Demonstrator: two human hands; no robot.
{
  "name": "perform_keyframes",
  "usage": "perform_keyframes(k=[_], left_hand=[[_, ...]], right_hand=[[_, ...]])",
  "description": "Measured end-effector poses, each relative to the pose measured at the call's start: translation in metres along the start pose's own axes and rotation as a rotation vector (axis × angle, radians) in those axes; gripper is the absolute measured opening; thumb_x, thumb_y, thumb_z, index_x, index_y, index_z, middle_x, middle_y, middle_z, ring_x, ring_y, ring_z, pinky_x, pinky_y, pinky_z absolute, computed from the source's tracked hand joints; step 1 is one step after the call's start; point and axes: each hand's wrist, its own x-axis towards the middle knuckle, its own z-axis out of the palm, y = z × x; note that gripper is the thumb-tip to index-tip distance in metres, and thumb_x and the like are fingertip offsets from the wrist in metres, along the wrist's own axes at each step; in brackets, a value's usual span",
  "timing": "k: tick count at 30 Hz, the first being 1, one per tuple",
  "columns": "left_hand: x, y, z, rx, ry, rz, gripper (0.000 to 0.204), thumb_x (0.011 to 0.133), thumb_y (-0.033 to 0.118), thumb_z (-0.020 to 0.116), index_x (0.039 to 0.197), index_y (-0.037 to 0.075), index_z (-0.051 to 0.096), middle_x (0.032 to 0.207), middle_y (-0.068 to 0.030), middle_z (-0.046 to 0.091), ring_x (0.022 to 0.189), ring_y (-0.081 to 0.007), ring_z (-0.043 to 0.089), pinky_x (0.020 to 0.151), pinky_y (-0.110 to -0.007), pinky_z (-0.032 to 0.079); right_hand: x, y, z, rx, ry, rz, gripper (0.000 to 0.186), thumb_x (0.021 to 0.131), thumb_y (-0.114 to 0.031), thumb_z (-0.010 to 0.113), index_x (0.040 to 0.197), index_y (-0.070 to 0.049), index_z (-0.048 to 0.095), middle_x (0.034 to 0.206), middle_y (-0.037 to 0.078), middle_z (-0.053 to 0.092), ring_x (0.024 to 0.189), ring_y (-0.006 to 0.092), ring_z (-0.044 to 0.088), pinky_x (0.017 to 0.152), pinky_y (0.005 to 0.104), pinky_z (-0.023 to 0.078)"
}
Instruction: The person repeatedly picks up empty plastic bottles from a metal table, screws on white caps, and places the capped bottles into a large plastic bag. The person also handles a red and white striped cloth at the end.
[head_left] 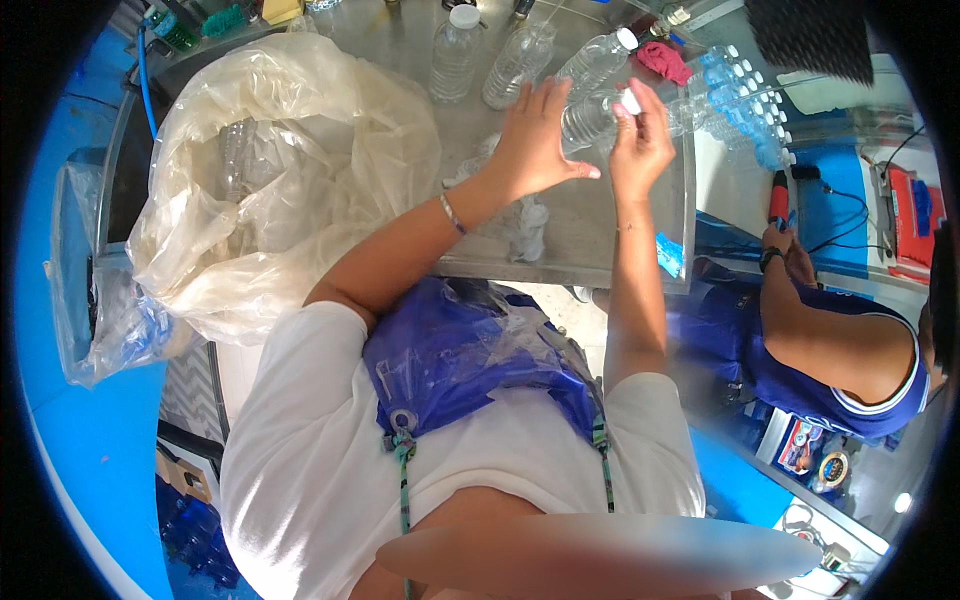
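A clear plastic bottle (pixel 588 122) lies tilted over the metal table, its white cap (pixel 629 103) toward the right. The fingers of my right hand (pixel 641 150) are closed around that cap. Beside the bottle's other end, my left hand (pixel 538 140) is open, fingers stretched upward and thumb pointing right; whether its palm touches the bottle is hidden. Just beyond the hands are a capped clear bottle (pixel 598 62), another clear bottle (pixel 518 68) and an upright bottle with a white cap (pixel 456 58).
A large translucent plastic bag (pixel 385 130) with clear bottles inside covers the table's left side. Rows of capped bottles (pixel 742 105) stand at right, near a pink cloth (pixel 663 63). Crumpled clear plastic (pixel 529 228) lies near the front edge. A co-worker (pixel 830 325) in blue is at right.
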Motion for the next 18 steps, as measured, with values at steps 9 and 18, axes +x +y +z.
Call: perform_keyframes(k=[9,18], left_hand=[[-0.01,0.015,-0.06,-1.732,-0.949,-0.678,0.069,0.07,0.024,0.08,0.125,-0.003,0.047,0.098,-0.018,0.067,0.072,-0.0281,0.07,0.064,-0.036,0.057],[-0.026,0.001,-0.119,-1.71,-0.933,-0.703,0.062,0.071,0.026,0.077,0.12,-0.001,0.05,0.091,-0.0143,0.065,0.073,-0.0211,0.066,0.06,-0.032,0.057]], right_hand=[[0.0,-0.026,0.008,1.757,-0.182,0.356,0.033,0.1,-0.03,0.049,0.124,-0.01,0.061,0.124,0.019,0.059,0.116,0.0443,0.055,0.096,0.0551,0.047],[0.03,-0.059,-0.009,0.473,-0.337,-0.052,0.038,0.096,-0.033,0.055,0.107,0.002,0.065,0.1,0.012,0.069,0.093,0.0228,0.066,0.071,0.0301,0.05]])
